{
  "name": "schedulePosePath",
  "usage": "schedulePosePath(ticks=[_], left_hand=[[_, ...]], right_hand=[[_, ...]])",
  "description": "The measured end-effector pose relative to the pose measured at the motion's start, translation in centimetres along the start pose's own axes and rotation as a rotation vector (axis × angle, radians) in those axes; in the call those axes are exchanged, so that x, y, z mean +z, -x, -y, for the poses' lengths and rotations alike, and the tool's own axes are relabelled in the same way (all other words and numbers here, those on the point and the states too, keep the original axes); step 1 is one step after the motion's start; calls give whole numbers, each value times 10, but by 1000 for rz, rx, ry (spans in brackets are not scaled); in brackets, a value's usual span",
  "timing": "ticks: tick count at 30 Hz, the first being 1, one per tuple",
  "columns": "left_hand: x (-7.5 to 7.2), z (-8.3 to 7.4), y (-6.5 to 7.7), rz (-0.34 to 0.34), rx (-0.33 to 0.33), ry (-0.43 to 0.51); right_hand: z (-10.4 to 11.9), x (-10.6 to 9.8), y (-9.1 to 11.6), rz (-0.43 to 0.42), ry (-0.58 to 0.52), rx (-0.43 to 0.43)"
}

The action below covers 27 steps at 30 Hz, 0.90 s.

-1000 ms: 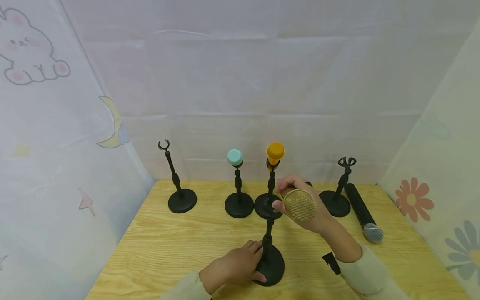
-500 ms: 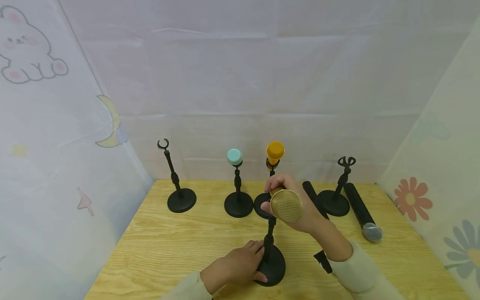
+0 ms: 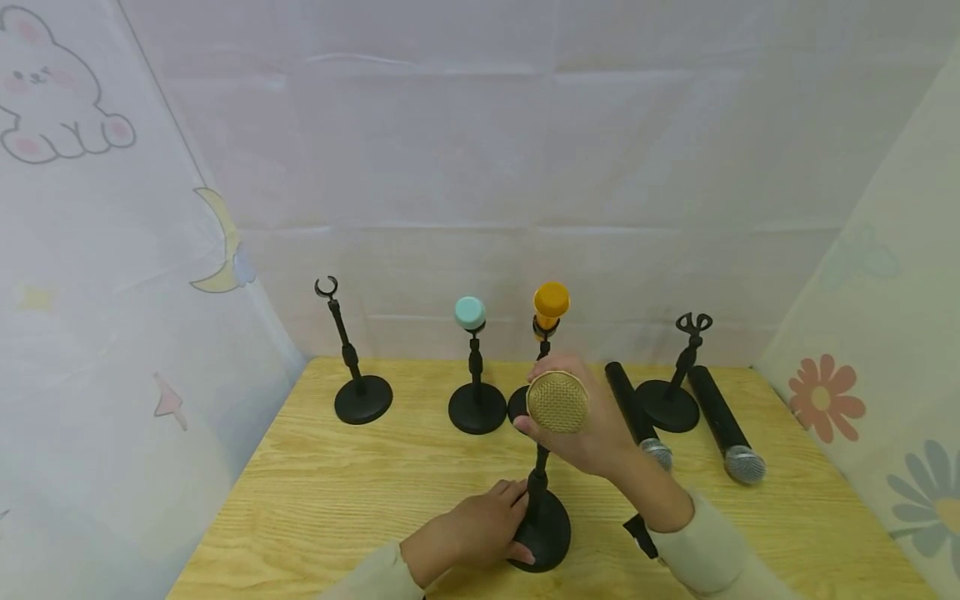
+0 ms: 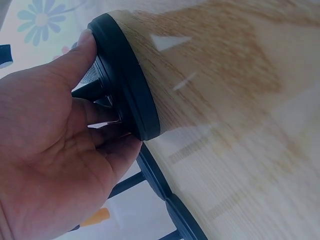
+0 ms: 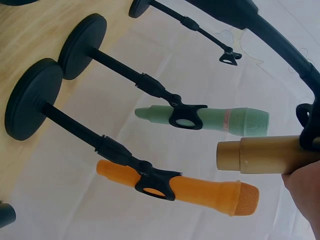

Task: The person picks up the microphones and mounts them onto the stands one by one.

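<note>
My left hand (image 3: 480, 527) holds the round base of the nearest black microphone stand (image 3: 551, 533) at the front of the table. In the left wrist view the thumb lies on the edge of the base (image 4: 131, 80), and the fingers curl under its other side. Above that stand, my right hand (image 3: 597, 433) grips a gold microphone (image 3: 557, 402), its mesh head towards the head camera. The right wrist view has the tail of the gold microphone (image 5: 265, 155) projecting past the stand's clip (image 5: 311, 122), which overlaps its body at the right edge.
Behind stand a mint-green microphone (image 3: 470, 313) and an orange microphone (image 3: 551, 300), each in a stand. Bare stands are at back left (image 3: 363, 400) and back right (image 3: 670, 406). Two black microphones, one inner (image 3: 632, 404) and one outer (image 3: 720, 417), lie on the right.
My right hand has moved left with the gold microphone, over the nearest stand, and its head has turned more towards the head camera. The inner black microphone has come into view. My left hand stays put.
</note>
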<state>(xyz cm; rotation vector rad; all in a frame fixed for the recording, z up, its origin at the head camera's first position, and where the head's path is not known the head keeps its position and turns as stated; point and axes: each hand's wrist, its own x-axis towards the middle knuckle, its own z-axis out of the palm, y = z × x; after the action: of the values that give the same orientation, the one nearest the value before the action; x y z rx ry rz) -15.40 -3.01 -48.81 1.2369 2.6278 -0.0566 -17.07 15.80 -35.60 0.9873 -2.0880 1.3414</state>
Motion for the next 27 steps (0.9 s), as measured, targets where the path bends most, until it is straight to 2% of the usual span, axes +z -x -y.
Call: schedulePosePath(ticks=[5,15,23,27], left_hand=[[-1,0,1,-1,6,-15],[0,0,-1,2,11,-53],[1,-2,-3,-8,15,-89],[0,-4,-3,1,12,-95]], right_hand=[[-6,5,4,-12,76,-13],[-13,13,4,-68,81,-129],[-18,16,6,-127,61,-133],[-20,15,6,-131,85,-175]])
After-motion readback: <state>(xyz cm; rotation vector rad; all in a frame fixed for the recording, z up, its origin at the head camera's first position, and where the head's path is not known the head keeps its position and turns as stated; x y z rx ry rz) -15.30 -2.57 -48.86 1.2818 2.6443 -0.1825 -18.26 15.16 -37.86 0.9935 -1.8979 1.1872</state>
